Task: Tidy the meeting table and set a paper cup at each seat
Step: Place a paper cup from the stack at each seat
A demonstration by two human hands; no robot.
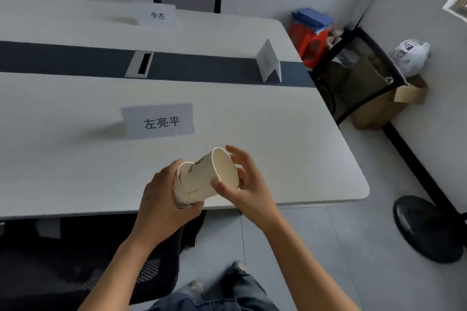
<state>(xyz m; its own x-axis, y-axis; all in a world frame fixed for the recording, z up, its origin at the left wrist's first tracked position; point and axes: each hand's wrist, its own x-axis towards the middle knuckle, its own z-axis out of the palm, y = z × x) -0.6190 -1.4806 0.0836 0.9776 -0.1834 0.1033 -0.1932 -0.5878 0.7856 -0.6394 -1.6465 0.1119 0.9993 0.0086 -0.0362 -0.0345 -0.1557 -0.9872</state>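
Above the table (278, 146) edge | left hand (161, 202) gripped cream printed cup stack (179, 195); right hand (249, 184) pinched end cup (204, 177) at its rim | name card (158, 121) on white top, grey floor (316, 247)

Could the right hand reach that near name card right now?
Probably, though not freely: only bare table lies between the right hand and the name card, but its fingers hold the top paper cup of the stack in the left hand.

left hand (164, 199) grips cup stack (180, 195) | right hand (249, 184) pinches top cup (202, 177)
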